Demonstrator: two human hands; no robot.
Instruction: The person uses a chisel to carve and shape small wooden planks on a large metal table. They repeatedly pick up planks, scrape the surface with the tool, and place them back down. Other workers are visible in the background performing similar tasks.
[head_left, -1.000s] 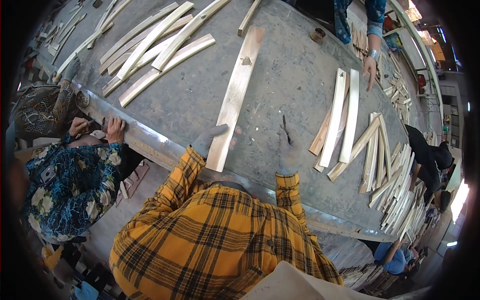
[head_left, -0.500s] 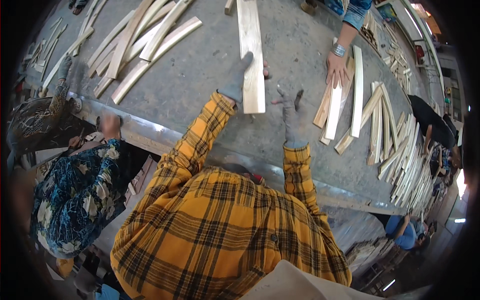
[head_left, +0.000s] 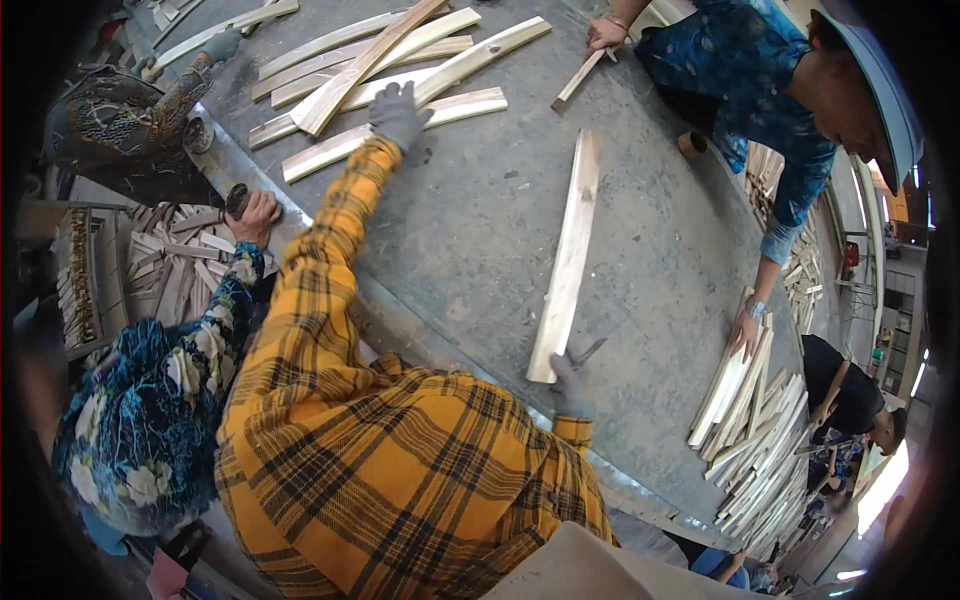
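On the scuffed grey tabletop (head_left: 470, 250): one lone slat (head_left: 567, 260) at the right hand (head_left: 568, 388), one slat group (head_left: 400, 57) at the left hand (head_left: 398, 115).
Lone slat lying lengthwise away from the body, its near end just beside the right thumb and fingers, whose closure on it cannot be told; one slim dark object (head_left: 592, 350) projecting by that hand; left fingers spread apart over the group's near side, contact unclear; materials: pale, smooth-faced wood, long narrow strips, some appearing curved; fabric gloves, grey, two; plaid sleeves (head_left: 335, 230), yellow and black, two; group count: at least six, overlapping.
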